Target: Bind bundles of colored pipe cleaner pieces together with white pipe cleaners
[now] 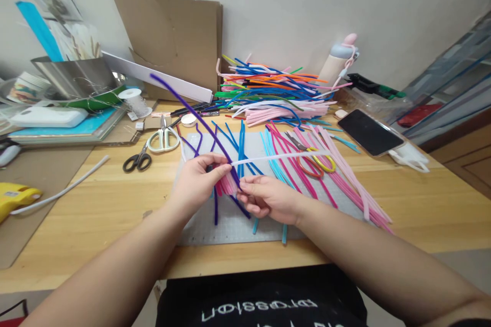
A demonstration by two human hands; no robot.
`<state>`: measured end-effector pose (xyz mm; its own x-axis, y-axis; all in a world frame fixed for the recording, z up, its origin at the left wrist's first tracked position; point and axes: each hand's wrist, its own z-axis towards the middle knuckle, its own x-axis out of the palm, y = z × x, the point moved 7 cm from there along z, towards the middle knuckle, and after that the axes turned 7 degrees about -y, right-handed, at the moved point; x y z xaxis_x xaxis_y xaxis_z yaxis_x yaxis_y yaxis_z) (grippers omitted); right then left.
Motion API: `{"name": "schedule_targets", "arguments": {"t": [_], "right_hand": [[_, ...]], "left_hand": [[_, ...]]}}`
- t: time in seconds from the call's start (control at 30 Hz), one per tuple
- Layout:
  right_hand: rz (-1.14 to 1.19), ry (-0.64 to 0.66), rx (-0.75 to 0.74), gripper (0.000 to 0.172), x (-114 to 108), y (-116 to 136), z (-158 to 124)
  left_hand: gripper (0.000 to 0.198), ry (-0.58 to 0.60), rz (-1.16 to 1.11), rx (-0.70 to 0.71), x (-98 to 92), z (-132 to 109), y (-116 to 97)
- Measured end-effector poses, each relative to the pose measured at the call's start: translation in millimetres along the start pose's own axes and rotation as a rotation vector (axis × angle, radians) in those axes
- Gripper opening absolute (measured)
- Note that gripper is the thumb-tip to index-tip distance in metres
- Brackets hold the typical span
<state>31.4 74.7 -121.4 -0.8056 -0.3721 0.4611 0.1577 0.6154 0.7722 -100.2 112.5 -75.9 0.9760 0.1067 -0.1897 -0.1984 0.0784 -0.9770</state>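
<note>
A small pink tuft [227, 184] of fuzzy folded craft wire sits between the two hands, just above the near middle of a grey cutting mat [230, 226]. The left hand [197, 183] is closed on it, thumb and fingertips pinching its top. The right hand [268, 197] grips its right side with curled fingers.

A long purple stem [184, 104], soft and bristly, runs from the tuft up and away to the far left, slightly bowed. A white stem [280, 156] leaves the same spot and reaches out nearly level to the right.

Under and around the hands, loose stems in blue, turquoise, hot pink and pale pink lie fanned over the mat. Scissors with yellow and orange loops [316, 163] rest on the pink ones to the right.

Farther back a tangled heap of stems [268, 89] in many colours lies against the wall, beside a leaning sheet of brown cardboard [172, 30] and a pale bottle [339, 61].

To the left on the wooden table [95, 214] are white-handled scissors [163, 139], black-handled scissors [137, 161], a stray white stem [65, 189] and a yellow glue gun [15, 196].

A shiny metal bin [76, 76] at the far left holds papers and dry stalks. A dark phone [368, 133] lies on the right.
</note>
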Motion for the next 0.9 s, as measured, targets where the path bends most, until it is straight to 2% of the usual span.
{"name": "schedule_targets", "arguments": {"t": [0.1, 0.17, 0.2, 0.3, 0.37, 0.47, 0.53, 0.6, 0.73, 0.9], "right_hand": [[-0.043, -0.011, 0.014, 0.028, 0, -2, 3], [-0.189, -0.066, -0.008, 0.026, -4, -3, 4], [-0.321, -0.122, -0.064, 0.026, -8, 1, 3], [-0.848, -0.299, -0.439, 0.035, -8, 26, -13], [-1.085, -0.336, -0.726, 0.042, 4, 41, -33], [-1.133, -0.437, -1.019, 0.029, 14, 57, -59], [-1.104, -0.513, -1.103, 0.011, 14, 62, -65], [-1.024, -0.489, -1.023, 0.008, 10, 60, -54], [-0.662, -0.347, -0.681, 0.005, -6, 42, -21], [-0.417, -0.286, -0.517, 0.01, -10, 33, -11]], "left_hand": [[0.02, 0.036, -0.023, -0.015, 2.6, 0, 2], [0.021, 0.069, -0.021, -0.022, 3.9, -1, 2], [0.022, 0.076, -0.007, -0.024, 3.8, -1, 2], [0.023, 0.07, 0.073, -0.019, 1.8, -2, -2], [0.023, 0.078, 0.136, -0.031, 2.1, -4, -5], [0.021, 0.158, 0.21, -0.053, 8.6, -10, -9], [0.018, 0.209, 0.249, -0.021, 13.7, -13, -13], [0.016, 0.234, 0.27, 0.013, 16.8, -15, -16], [0.015, 0.291, 0.272, -0.002, 20.2, -15, -11], [0.018, 0.411, 0.198, -0.064, 23.3, -16, -3]]}}
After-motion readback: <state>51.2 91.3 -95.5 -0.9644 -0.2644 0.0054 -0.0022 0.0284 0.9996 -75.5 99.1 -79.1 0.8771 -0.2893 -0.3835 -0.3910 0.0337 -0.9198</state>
